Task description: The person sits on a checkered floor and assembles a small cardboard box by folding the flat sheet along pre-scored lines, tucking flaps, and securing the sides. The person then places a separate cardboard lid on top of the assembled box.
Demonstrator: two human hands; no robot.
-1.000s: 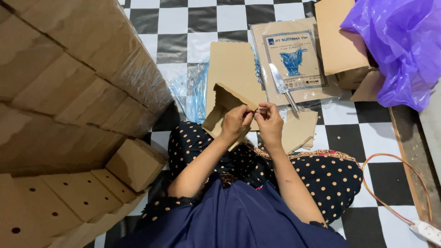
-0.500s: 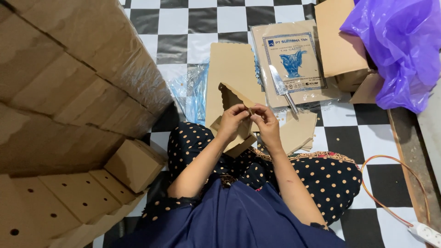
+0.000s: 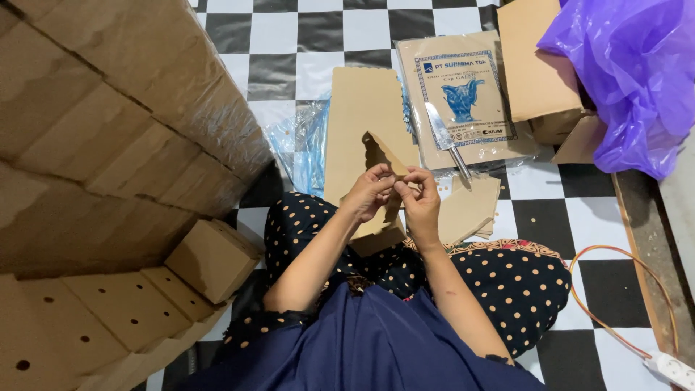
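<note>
I sit on a checkered floor with a brown cardboard piece [image 3: 381, 156] held up over my lap. My left hand [image 3: 369, 192] and my right hand [image 3: 418, 199] both pinch it at its middle, fingertips almost touching. The piece is partly folded, with one flap standing up toward the far side and its lower part [image 3: 376, 235] hanging behind my hands. Just beyond my right hand lies a small stack of flat cardboard cut-outs [image 3: 470, 210].
A knife [image 3: 447, 141] rests on a wrapped pack of brown sheets [image 3: 463, 101]. A flat cardboard sheet [image 3: 362, 108] and blue plastic wrap [image 3: 304, 148] lie ahead. Stacked folded boxes [image 3: 108, 181] fill the left. A purple plastic bag [image 3: 637, 80] and a cable [image 3: 615, 289] are on the right.
My hands have kept working the cardboard piece at the same spot; its upright flap has shifted slightly and the fingertips have drawn closer together.
</note>
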